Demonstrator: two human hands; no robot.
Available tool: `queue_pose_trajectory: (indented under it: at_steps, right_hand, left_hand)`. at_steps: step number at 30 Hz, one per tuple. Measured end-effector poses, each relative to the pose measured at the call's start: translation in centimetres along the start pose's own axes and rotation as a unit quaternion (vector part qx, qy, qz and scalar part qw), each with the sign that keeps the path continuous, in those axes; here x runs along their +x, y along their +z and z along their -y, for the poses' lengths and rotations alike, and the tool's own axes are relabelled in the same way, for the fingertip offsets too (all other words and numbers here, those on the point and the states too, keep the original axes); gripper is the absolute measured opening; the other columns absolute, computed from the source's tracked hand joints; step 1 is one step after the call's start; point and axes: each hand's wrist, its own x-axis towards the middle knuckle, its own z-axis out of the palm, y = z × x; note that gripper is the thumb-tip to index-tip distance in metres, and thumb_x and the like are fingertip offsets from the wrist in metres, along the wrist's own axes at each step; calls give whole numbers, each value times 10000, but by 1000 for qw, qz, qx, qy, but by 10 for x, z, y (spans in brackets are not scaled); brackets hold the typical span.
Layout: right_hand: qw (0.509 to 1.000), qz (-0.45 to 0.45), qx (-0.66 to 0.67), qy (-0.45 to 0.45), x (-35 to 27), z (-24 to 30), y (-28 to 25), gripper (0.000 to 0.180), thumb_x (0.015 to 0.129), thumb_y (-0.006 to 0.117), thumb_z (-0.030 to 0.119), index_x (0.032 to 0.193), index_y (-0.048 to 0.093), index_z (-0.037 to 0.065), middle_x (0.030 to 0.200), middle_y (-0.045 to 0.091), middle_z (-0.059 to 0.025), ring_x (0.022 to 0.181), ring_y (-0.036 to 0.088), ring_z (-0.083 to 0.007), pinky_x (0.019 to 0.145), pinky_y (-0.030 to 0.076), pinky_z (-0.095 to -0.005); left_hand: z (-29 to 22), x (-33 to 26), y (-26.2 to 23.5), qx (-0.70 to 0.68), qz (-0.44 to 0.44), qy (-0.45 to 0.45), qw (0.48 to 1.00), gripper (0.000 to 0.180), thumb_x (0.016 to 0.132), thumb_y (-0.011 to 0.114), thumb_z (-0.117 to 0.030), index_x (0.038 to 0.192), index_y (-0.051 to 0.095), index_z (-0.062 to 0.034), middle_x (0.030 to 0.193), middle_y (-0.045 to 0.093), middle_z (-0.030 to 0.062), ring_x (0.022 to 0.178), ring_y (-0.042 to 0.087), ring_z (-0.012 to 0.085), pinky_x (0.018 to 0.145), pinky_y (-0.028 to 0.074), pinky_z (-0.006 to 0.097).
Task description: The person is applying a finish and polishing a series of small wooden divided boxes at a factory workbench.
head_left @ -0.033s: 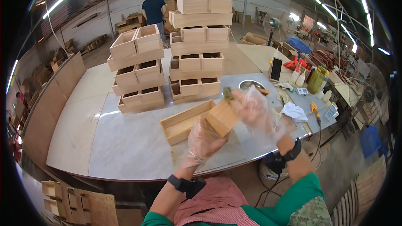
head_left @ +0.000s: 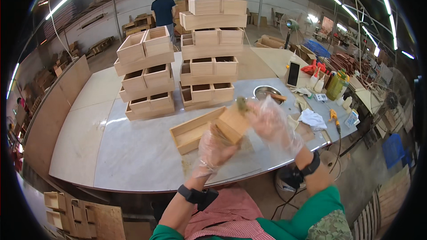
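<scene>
A small wooden box (head_left: 235, 126) is tilted up in my left hand (head_left: 214, 150), which wears a clear plastic glove and is closed around its near side. My right hand (head_left: 272, 124), gloved the same way and blurred, pinches a greenish-brown pad (head_left: 241, 103) at the upper edge of that box. Behind the box, a longer open wooden tray (head_left: 189, 138) lies on the table, partly covered by the box and my left hand.
Stacked wooden boxes stand in a left pile (head_left: 149, 75) and a taller right pile (head_left: 211, 44). A metal dish (head_left: 255, 91), white cloth (head_left: 312, 118), phone (head_left: 292, 74), bottles and a yellow-handled tool (head_left: 333, 114) lie at right. A person (head_left: 163, 10) stands beyond the table.
My right hand and the pad have shifted slightly right and down, showing more of the metal dish. The box in my left hand has tilted a little.
</scene>
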Motion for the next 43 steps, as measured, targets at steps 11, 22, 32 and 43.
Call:
queue_pose_trajectory:
  at_steps: [11,22,32,43]
  right_hand:
    - [966,-65,-211,-135,-11,-3,19,319,952,704,177,1250,721,68,1077,753,-153,984,717,-304,831,568,-434]
    - [994,-7,25,-110,-25,2,35,268,962,652,184,1187,714,53,1118,743,-178,912,702,-336,782,562,-443]
    - [996,-18,-46,-73,33,5,7,217,943,664,255,1053,728,78,927,727,-175,841,672,-387,730,552,-477]
    - [990,51,-105,-82,34,-7,-1,461,972,670,339,1391,671,147,1192,752,-159,1068,729,-284,973,563,-383]
  left_hand:
    - [-5,-2,-10,85,-43,20,995,574,731,865,-248,1145,582,32,929,680,216,852,685,417,740,559,462]
    - [6,0,-4,31,-45,-1,999,536,717,876,-271,1105,633,9,954,702,186,858,697,386,734,560,458]
    - [0,-8,-10,16,-63,0,998,594,715,886,-319,1129,629,20,999,715,181,857,709,382,742,575,448]
    - [2,-4,-23,-31,-28,2,999,642,755,856,-199,1277,562,30,1088,734,161,944,731,300,807,582,385]
